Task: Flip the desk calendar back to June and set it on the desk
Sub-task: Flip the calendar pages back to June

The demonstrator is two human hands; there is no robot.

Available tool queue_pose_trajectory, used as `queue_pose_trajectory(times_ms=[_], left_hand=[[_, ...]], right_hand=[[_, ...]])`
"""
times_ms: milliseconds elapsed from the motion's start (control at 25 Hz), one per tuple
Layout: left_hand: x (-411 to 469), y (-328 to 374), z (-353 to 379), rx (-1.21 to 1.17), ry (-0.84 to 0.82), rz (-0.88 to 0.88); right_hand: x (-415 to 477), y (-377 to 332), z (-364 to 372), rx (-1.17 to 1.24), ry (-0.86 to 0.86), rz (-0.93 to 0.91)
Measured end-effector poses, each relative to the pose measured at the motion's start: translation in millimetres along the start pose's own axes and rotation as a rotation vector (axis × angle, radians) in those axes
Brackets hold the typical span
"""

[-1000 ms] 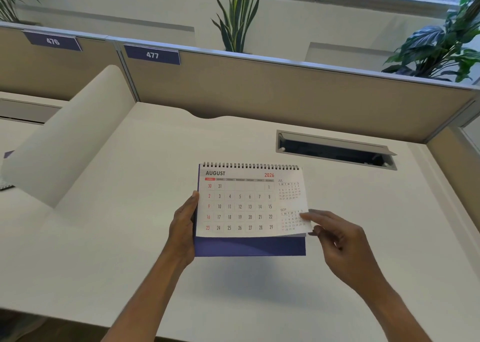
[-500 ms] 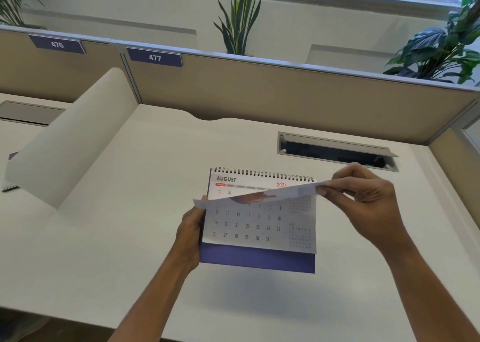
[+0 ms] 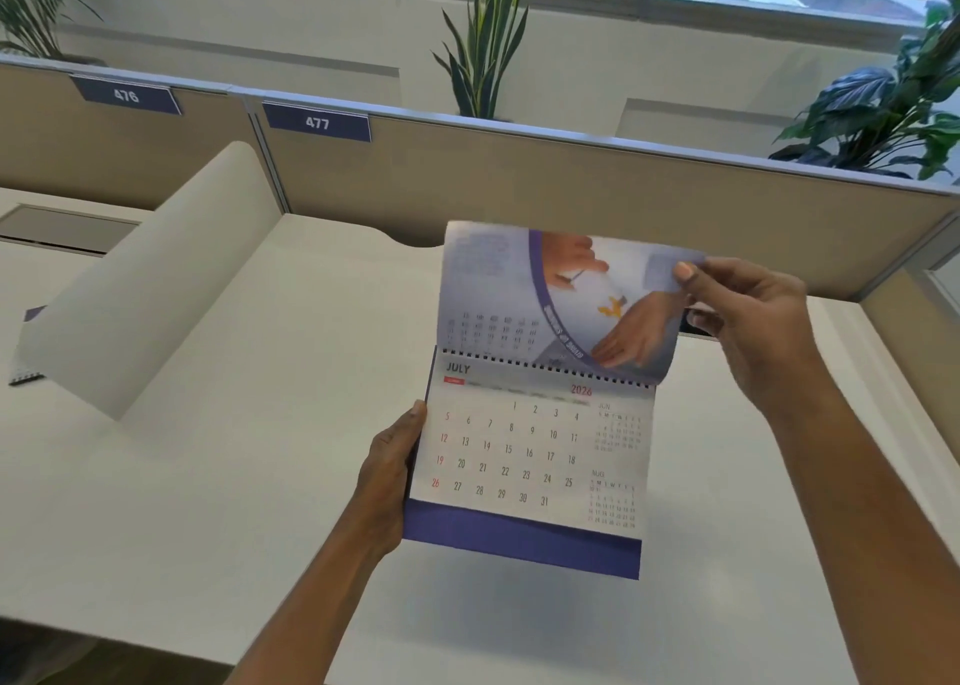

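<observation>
A spiral-bound desk calendar (image 3: 519,455) with a purple base is held above the white desk (image 3: 234,476). Its open face reads JULY 2026. My left hand (image 3: 387,481) grips the calendar's left edge. My right hand (image 3: 748,315) pinches the top right corner of the lifted page (image 3: 550,294), which stands up over the spiral and shows its printed picture side.
A tan partition (image 3: 571,185) with signs 476 and 477 runs along the desk's back. A curved white divider (image 3: 156,279) stands at the left. A cable slot (image 3: 696,328) lies behind my right hand. Plants stand beyond the partition.
The August page has swung up and over the spiral under my right hand, uncovering July. The calendar has risen and tilted a little.
</observation>
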State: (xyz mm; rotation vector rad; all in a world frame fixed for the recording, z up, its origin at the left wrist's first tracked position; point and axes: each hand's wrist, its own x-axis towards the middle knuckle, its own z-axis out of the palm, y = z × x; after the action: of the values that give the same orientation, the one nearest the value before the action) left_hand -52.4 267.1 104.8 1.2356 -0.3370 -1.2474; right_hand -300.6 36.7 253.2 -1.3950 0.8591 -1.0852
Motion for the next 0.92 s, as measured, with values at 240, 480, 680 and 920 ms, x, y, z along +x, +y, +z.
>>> queue_pose_trajectory(times_ms=[240,480,680,920], left_hand=[[-7,1,5,-0.013,-0.033,0.019],[-11,4,-3,-0.014,0.009,0.039],[-9,5,-8,-0.028,0.052,0.042],[-3,10,-8,-0.048,0.093,0.059]], right_hand=[[43,59,-6,0.088,-0.021,0.349],[24,96,3,0.043,0.014,0.655],[2,117,15,0.004,-0.074,0.811],[-33,143,22,0.123,-0.343,1.087]])
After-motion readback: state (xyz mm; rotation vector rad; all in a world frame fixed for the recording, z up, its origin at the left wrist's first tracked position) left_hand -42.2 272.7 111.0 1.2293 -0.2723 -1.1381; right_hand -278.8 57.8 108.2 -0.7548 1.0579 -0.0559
